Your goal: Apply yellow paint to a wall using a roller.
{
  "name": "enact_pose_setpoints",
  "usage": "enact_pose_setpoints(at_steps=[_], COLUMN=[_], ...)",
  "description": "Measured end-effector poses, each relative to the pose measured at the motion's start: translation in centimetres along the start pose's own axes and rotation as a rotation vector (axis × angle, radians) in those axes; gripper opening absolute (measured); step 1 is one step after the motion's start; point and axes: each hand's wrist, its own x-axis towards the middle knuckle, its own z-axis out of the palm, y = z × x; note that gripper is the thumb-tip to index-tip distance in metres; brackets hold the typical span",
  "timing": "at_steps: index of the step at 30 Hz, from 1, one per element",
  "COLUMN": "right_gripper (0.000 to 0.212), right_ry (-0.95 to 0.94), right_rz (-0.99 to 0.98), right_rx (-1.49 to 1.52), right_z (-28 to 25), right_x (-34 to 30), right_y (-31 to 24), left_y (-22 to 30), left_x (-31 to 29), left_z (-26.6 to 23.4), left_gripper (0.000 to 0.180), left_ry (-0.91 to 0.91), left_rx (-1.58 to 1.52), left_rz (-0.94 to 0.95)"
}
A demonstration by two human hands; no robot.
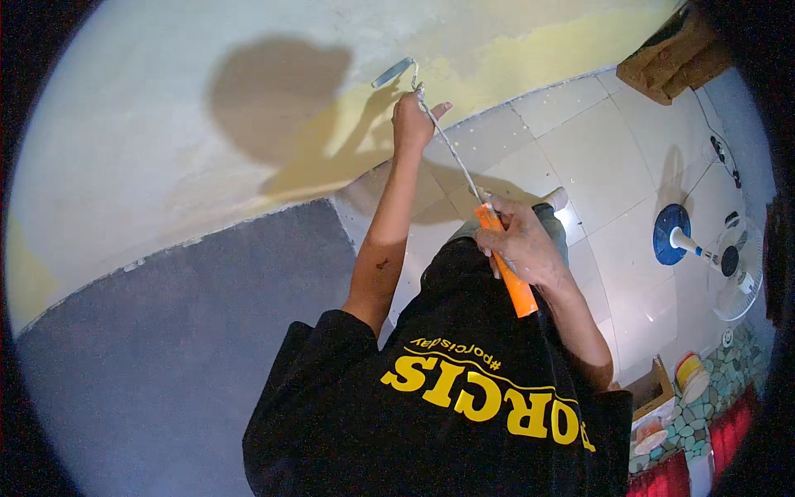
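Note:
Both of my hands are on a small paint roller with an orange handle and a long thin metal rod. My right hand is closed round the upper part of the handle. Farther up, my left hand grips the rod close to its bend, with the thumb sticking out. The narrow grey roller head is just beyond the left hand, in front of a wall with patchy whitish and yellow paint. Whether the roller touches the wall, I cannot tell.
Pale floor tiles with paint specks run along the wall; a dark grey surface lies at left. A standing fan with a blue base is at right. A brown box and a cable are at far right.

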Motion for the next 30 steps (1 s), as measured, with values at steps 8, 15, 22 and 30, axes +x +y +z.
enact_pose_setpoints(at_steps=[8, 15, 22, 30], right_gripper=[0.019, 0.02, 0.018, 0.014], right_ry=[0.006, -0.04, -0.049, 0.002], right_rz=[-0.074, -0.02, -0.013, 0.022], right_rx=[0.022, -0.036, -0.004, -0.006], right_z=[0.2, 0.6, 1.0, 1.8], right_x=[0.0, -1.5, -4.4, -2.2], right_y=[-0.5, -1.1, -2.8, -3.0], left_y=[-0.3, 1.7, 3.0, 2.4], left_x=[0.1, -0.3, -0.1, 0.3], left_z=[0.3, -1.9, -4.5, -3.1], left_gripper=[0.072, 0.07, 0.068, 0.064], left_ry=[-0.015, 0.065, 0.048, 0.045], left_rx=[-0.034, -0.075, -0.058, -0.02], left_rz=[0.042, -0.012, -0.005, 0.054])
